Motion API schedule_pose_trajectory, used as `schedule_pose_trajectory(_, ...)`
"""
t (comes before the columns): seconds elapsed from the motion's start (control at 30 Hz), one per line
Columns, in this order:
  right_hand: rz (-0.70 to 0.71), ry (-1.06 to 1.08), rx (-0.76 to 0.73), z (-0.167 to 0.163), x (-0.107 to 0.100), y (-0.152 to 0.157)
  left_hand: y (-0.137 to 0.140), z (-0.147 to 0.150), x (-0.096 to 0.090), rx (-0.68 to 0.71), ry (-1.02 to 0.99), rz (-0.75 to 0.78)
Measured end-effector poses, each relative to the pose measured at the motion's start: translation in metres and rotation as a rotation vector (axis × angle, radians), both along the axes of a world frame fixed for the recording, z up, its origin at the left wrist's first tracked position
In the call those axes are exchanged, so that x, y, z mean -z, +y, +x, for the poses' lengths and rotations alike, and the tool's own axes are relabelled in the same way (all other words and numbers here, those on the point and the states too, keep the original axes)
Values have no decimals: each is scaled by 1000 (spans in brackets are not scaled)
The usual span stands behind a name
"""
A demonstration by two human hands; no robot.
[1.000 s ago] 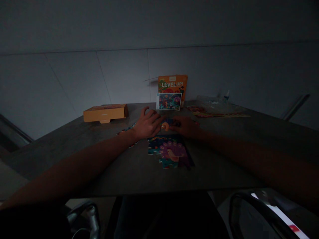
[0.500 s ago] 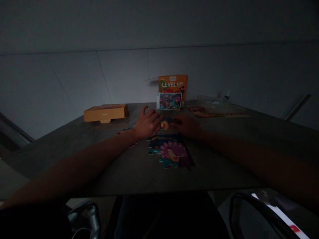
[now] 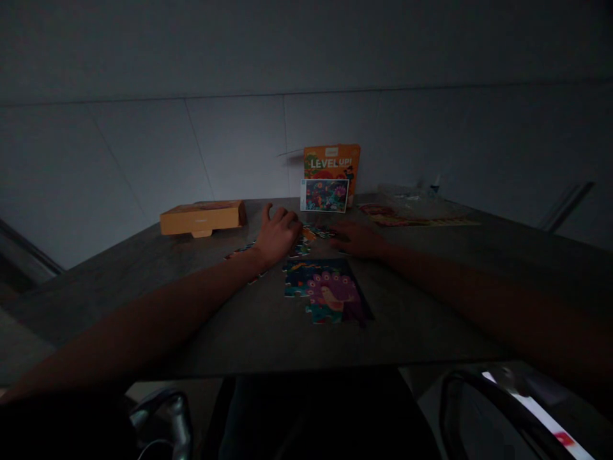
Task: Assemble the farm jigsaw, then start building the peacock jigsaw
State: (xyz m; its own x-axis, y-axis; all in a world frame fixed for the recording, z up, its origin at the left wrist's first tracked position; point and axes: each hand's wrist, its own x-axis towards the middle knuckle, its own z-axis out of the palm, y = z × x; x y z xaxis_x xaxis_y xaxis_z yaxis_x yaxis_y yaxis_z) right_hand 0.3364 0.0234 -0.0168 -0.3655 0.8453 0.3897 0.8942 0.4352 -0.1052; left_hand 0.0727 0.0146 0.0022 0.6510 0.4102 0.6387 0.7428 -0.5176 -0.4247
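Note:
My left hand (image 3: 279, 237) hovers or rests over loose jigsaw puzzle pieces (image 3: 304, 246), its fingers bent and apart, with one finger raised. No piece shows in its grasp. My right hand (image 3: 358, 240) lies low over the table to the right of these pieces, fingers curled inward. A thin pale edge by its thumb looks like a puzzle piece (image 3: 343, 252), mostly hidden by the hand. Nearer to me lies a joined puzzle section (image 3: 330, 291) with a purple peacock on dark blue. More pieces (image 3: 239, 250) show partly behind my left forearm.
A small puzzle picture card (image 3: 324, 195) leans against an orange "LEVEL UP!" box (image 3: 332, 160) at the back. An orange box part (image 3: 201, 218) stands at the left. At the right lie a printed sheet (image 3: 412, 216) and clear plastic packaging (image 3: 407, 197).
The blue section with an orange shape between my hands is out of sight. Loose pieces behind it show now. My left hand has shifted slightly left, away from the right one.

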Motion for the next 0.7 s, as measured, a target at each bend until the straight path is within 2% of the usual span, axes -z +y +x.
schedule_pose_trajectory(0.17, -117, 25, -105, 2, -1, 2, 1, 1, 1, -81, 11, -31)
schedule_pose_trajectory(0.3, -97, 104, -110, 1, -4, -1, 0, 1, 0, -154, 21, -62)
schedule_pose_trajectory(0.43, -84, 151, -111, 0, -5, -2, -2, 2, -1, -134, 35, -64)
schedule_pose_trajectory(0.53, 17, 181, -144, -1, -5, -2, -3, 3, -1, -37, 44, -54)
schedule_pose_trajectory(0.63, 239, 145, -296, -5, -6, -6, -2, 4, 0, 75, 56, -47)
schedule_pose_trajectory(0.7, 338, 120, -381, -10, -8, -10, -1, 4, 1, 116, 63, -51)
